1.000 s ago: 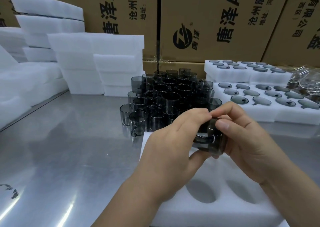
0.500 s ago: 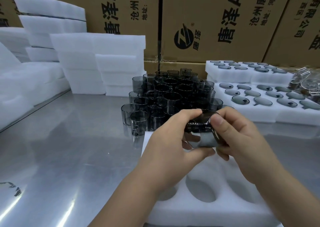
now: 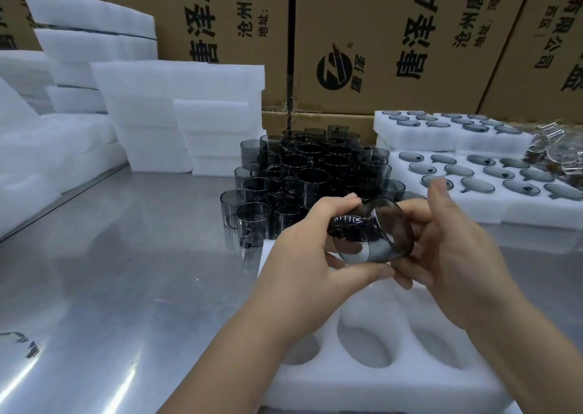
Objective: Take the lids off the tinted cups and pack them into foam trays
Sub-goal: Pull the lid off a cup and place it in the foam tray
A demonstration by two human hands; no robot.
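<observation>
Lots of smoky grey glass cups (image 3: pixel 303 173) wait on the shiny tabletop (image 3: pixel 126 271). The left hand (image 3: pixel 303 262) and right hand (image 3: pixel 457 256) both grip one dark tinted cup (image 3: pixel 375 237) above the near white foam tray (image 3: pixel 347 391), its holes empty. Far right sit filled white foam trays (image 3: pixel 520 213).

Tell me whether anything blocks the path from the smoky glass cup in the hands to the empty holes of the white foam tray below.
Nothing visible does. The smoky glass cup, gripped by the left hand and right hand, hangs above the white foam tray, whose round holes lie open; only the forearms cross it.
</observation>
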